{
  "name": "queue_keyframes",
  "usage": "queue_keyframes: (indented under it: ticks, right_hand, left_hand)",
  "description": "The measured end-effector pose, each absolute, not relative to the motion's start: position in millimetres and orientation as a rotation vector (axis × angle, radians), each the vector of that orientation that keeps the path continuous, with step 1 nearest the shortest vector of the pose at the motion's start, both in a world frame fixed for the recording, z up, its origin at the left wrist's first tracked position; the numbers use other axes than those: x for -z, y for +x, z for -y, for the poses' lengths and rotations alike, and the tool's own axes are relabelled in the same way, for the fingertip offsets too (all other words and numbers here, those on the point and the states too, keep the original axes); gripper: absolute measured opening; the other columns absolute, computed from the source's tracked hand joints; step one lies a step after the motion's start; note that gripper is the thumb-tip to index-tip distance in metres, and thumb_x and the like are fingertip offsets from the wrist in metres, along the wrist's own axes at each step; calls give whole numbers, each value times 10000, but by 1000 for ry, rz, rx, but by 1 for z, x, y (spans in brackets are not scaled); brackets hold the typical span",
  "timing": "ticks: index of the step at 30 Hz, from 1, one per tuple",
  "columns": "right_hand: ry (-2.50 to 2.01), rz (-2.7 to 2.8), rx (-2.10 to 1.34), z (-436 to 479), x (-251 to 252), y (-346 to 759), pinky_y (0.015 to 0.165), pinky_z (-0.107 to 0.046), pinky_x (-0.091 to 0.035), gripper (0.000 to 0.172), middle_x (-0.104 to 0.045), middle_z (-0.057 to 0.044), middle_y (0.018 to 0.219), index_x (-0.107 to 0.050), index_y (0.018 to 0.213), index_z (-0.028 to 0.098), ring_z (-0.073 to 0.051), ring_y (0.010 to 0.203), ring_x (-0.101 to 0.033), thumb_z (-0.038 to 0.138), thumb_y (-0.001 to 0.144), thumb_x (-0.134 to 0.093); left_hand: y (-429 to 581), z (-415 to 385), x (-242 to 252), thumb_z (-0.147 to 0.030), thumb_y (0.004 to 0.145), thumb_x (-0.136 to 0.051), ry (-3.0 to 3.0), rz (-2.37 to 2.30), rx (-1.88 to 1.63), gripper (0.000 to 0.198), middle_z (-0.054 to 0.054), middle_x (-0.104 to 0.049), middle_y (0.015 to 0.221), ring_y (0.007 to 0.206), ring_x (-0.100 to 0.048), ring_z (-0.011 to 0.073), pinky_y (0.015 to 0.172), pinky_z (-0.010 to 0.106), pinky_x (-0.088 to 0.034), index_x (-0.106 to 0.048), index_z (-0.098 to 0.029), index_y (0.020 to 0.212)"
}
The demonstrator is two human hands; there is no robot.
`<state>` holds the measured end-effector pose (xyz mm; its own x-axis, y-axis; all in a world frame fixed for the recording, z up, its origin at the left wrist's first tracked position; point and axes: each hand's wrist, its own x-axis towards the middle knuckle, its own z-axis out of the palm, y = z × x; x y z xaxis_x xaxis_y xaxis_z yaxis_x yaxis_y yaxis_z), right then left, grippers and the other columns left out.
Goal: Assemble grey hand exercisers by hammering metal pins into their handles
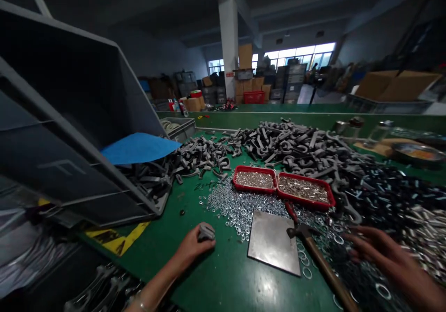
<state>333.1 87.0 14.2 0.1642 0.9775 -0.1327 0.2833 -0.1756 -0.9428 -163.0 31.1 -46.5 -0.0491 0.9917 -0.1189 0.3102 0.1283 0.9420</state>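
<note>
Near the table's front edge, my left hand [195, 248] is closed around a grey metal casting [206, 231], its forked end showing above the fingers. My right hand [386, 256] is held over small dark parts and loose metal rings [383, 291] at the right; its fingers are apart and no held thing is visible. Between the hands lie a square steel plate [272, 243] and a hammer [322, 261] with a wooden handle. A red-handled tool [291, 212] touches the hammer head area. Small washers [232, 205] are spread behind the plate.
Two red trays [255, 190] of small metal pieces stand behind the washers. Grey castings [289, 145] are heaped farther back. A big grey crate [139, 196] lies tipped at the left with a blue sheet [139, 148]. Black parts [379, 189] and silvery sleeves [428, 230] are piled right.
</note>
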Motion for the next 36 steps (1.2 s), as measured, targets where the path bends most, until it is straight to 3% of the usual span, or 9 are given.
queue_keyframes:
  ticks: [4, 7, 11, 15, 19, 26, 30, 33, 36]
  right_hand:
    - [-1238, 1128, -1655, -67, -12, 211, 729, -360, -550, 418, -727, -112, 1063, -659, 1010, 213, -185, 714, -664, 511, 744, -781]
    - [-1096, 923, -1734, -54, 8, 166, 643, -240, -510, 330, -691, -23, 925, -643, 930, 196, -98, 651, -589, 435, 769, -802]
    - [-1015, 701, -1708, -42, 31, 150, 493, -161, -382, 332, -476, 73, 648, -569, 828, 196, -55, 534, -429, 443, 793, -789]
    - [-981, 687, -1844, -28, 34, 146, 403, -138, -211, 349, -346, 108, 577, -506, 807, 204, -43, 467, -212, 446, 826, -756]
    - [-1001, 691, -1911, -16, 23, 143, 369, -140, -150, 329, -321, 121, 558, -484, 828, 223, -50, 457, -118, 454, 859, -716]
    - [-988, 554, -1997, -5, 14, 145, 374, -117, -218, 341, -374, 115, 571, -487, 818, 225, -32, 429, -174, 437, 830, -755]
    - [-902, 315, -2130, -2, 22, 150, 387, -99, -226, 304, -408, 99, 584, -554, 816, 186, -11, 426, -273, 339, 780, -814]
    - [-877, 376, -2194, 1, 24, 157, 445, -104, -340, 291, -505, 63, 627, -594, 821, 161, -18, 467, -415, 316, 755, -832]
    - [-975, 692, -2104, 3, 21, 166, 412, -135, -342, 311, -610, 27, 682, -591, 863, 171, -38, 446, -470, 422, 811, -767]
  left_hand:
    - [-136, -68, 43, -7, 709, -542, 1848, -1753, -665, 293, 54, -640, 1018, 967, -612, 202, 888, 298, -445, -650, -179, 919]
    - [-124, -85, 41, 20, 701, -518, 1916, -1745, -606, 290, 76, -627, 1035, 943, -612, 224, 879, 326, -444, -642, -173, 878]
    - [-122, -81, 39, 18, 706, -492, 1940, -1703, -620, 300, 70, -641, 986, 950, -611, 224, 877, 322, -441, -621, -174, 898]
    - [-95, -51, 34, -89, 758, -535, 1615, -1504, -893, 226, 25, -660, 857, 802, -624, 177, 736, 259, -464, -625, -175, 946]
    - [-45, -18, 28, -294, 748, -664, 1189, -1289, -974, 222, 1, -623, 691, 587, -552, 132, 552, 222, -416, -672, -143, 911]
    - [-19, -6, 26, -358, 713, -717, 1078, -1210, -885, 265, -21, -568, 580, 488, -459, 98, 487, 210, -350, -697, -136, 856]
    - [-26, -7, 25, -314, 741, -743, 1292, -1096, -959, 168, 42, -665, 746, 671, -594, 157, 640, 255, -447, -729, -162, 811]
    - [-31, -5, 20, -252, 807, -683, 1532, -1002, -985, 95, 57, -687, 828, 810, -634, 195, 770, 295, -472, -749, -193, 841]
    - [-40, -3, 15, -136, 790, -606, 1619, -1022, -877, 205, 52, -677, 911, 888, -622, 201, 823, 305, -457, -729, -211, 936]
